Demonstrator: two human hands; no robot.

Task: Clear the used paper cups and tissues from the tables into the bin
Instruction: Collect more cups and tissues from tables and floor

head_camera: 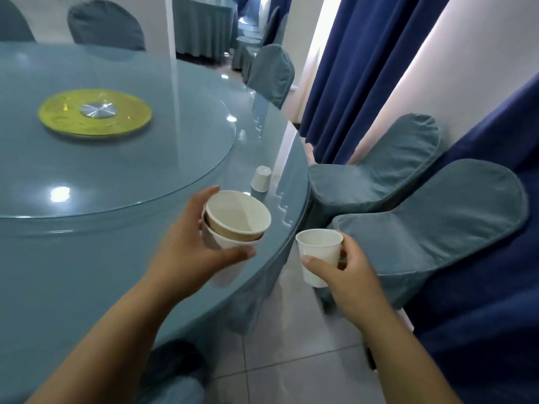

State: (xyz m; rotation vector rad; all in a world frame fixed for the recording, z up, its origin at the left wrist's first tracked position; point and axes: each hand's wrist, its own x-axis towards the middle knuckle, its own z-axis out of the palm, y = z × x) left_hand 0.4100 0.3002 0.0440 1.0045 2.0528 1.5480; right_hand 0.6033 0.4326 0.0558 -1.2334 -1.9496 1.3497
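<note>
While the left hand (186, 243) grips two nested paper cups (236, 223) and the right hand (350, 272) clasps a small white cup (319, 252), collecting continues; an upturned white cup (261, 178) waits near the round blue table's edge (291, 228), probably next once these are stacked.

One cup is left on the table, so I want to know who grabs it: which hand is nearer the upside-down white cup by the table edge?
Left. The left hand, holding stacked cups, sits just below the upside-down cup. The right hand, holding a white cup, is lower and off the table edge.
</note>
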